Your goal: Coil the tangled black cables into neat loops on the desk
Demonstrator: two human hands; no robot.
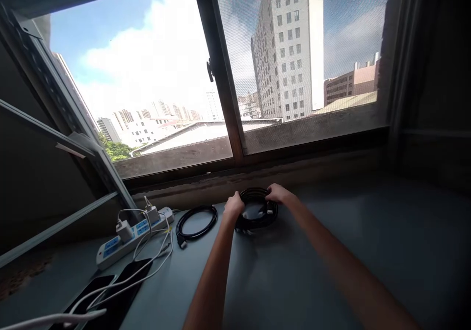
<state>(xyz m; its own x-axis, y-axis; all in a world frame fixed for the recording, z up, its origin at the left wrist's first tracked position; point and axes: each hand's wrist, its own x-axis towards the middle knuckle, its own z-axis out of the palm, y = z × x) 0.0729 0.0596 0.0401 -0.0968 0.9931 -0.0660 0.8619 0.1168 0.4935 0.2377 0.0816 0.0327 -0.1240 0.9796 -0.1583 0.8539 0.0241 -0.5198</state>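
A thick coil of black cable (pixel 258 222) is gripped from both sides, close to the wall under the window. My left hand (pixel 234 205) closes on its left edge, and my right hand (pixel 277 193) pinches its upper right edge. A plug end with a pale metal tip (pixel 270 211) shows inside the loop near my right fingers. To the left of my left hand, a second, thinner coil of black cable (pixel 196 236) lies flat on the grey table, its connector toward me.
At the left lies a white power strip (pixel 134 234) with blue sockets and white chargers (pixel 124 230) plugged in. White cords (pixel 147 271) trail from it over dark flat devices (pixel 121 295). A metal frame (pixel 84 139) stands at the left, and the window (pixel 235 156) runs behind the grey table (pixel 294 276).
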